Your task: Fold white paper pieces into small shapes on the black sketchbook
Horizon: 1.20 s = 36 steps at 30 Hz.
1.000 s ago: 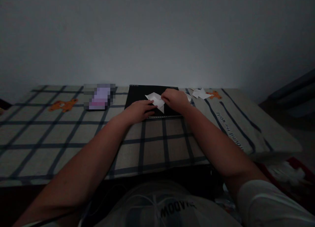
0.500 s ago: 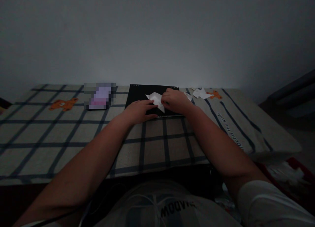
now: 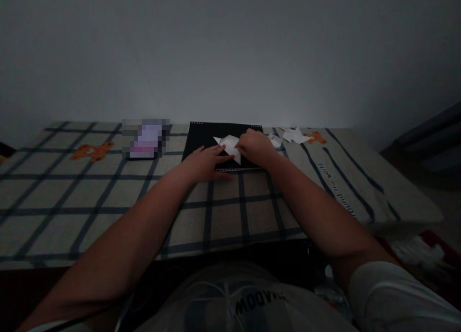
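A folded sheet of white paper (image 3: 229, 142) with pointed corners lies on a black spiral-holed board or pad (image 3: 203, 132). My left hand (image 3: 206, 164) lies flat beside it with fingers stretched out, their tips touching the paper's near left part; the thumb points over the pad's near edge. My right hand (image 3: 255, 147) is closed at the paper's right side, with its fingertips pressed together on the right edge. The right fingers partly cover that side of the paper.
Several folded white paper pieces (image 3: 295, 135) lie to the right of the pad. On the left rests a phone (image 3: 147, 139), its screen blurred. A checked cloth (image 3: 173, 192) with printed bears covers the table, which meets a wall (image 3: 230, 53) behind.
My right hand has shifted slightly along the paper's right edge, showing more of the pieces beyond it. My left fingers have slid a little to the right on the paper.
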Each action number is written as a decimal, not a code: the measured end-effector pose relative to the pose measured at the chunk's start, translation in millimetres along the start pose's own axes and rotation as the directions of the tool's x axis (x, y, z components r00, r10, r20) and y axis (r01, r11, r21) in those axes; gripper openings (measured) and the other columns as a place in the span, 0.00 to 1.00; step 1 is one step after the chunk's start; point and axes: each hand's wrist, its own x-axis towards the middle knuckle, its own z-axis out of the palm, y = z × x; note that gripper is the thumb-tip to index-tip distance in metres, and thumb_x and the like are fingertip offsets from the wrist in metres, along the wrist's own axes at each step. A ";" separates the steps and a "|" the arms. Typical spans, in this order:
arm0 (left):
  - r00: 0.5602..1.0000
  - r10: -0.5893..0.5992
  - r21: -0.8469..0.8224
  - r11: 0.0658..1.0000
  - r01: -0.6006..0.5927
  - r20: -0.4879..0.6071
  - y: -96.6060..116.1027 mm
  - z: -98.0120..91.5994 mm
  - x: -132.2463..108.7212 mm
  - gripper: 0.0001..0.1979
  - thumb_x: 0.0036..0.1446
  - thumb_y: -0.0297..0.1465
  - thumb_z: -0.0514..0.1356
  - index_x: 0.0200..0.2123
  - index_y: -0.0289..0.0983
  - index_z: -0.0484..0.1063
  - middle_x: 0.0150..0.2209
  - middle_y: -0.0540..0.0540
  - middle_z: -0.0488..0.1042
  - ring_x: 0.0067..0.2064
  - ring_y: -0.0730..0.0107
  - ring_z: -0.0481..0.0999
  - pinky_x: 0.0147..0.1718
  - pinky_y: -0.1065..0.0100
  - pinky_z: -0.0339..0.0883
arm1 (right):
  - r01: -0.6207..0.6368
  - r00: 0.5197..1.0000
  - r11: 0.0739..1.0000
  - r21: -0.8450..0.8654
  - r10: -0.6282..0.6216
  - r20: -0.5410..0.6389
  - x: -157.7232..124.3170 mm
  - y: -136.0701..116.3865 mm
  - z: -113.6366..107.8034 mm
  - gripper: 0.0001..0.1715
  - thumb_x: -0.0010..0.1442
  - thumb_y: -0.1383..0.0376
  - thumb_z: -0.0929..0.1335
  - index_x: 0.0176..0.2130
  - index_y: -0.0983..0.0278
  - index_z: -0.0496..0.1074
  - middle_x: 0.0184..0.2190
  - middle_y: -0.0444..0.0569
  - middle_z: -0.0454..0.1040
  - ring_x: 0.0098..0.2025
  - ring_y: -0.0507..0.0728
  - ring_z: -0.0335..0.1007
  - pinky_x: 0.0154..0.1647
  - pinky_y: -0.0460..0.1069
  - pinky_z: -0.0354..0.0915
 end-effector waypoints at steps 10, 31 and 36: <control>1.000 -0.021 -0.006 1.000 0.021 0.001 4.7 -2.1 -0.9 0.41 0.60 0.60 0.57 0.71 0.52 0.56 0.75 0.42 0.47 0.74 0.47 0.50 0.68 0.39 0.44 | 0.078 0.997 0.997 -0.022 -0.078 -0.018 -5.6 -8.1 -16.5 0.14 0.67 0.67 0.65 0.41 0.66 0.82 0.43 0.55 0.82 0.48 0.63 0.66 0.42 0.55 0.51; 1.000 -0.027 0.001 1.000 0.027 0.008 5.8 -2.9 -0.4 0.42 0.59 0.60 0.58 0.71 0.52 0.57 0.75 0.43 0.47 0.74 0.45 0.49 0.68 0.39 0.45 | -0.027 0.999 0.996 -0.082 0.029 0.014 -0.6 -8.0 0.9 0.13 0.66 0.67 0.66 0.43 0.66 0.81 0.44 0.58 0.80 0.48 0.65 0.66 0.42 0.55 0.53; 1.000 -0.027 -0.001 1.000 0.027 0.003 5.7 -2.0 -0.3 0.42 0.58 0.61 0.57 0.71 0.51 0.57 0.75 0.42 0.47 0.74 0.42 0.50 0.68 0.36 0.45 | 0.034 0.999 0.991 -0.127 -0.036 -0.009 -2.9 -12.3 -4.3 0.14 0.67 0.67 0.65 0.42 0.66 0.81 0.43 0.58 0.80 0.49 0.65 0.64 0.45 0.57 0.53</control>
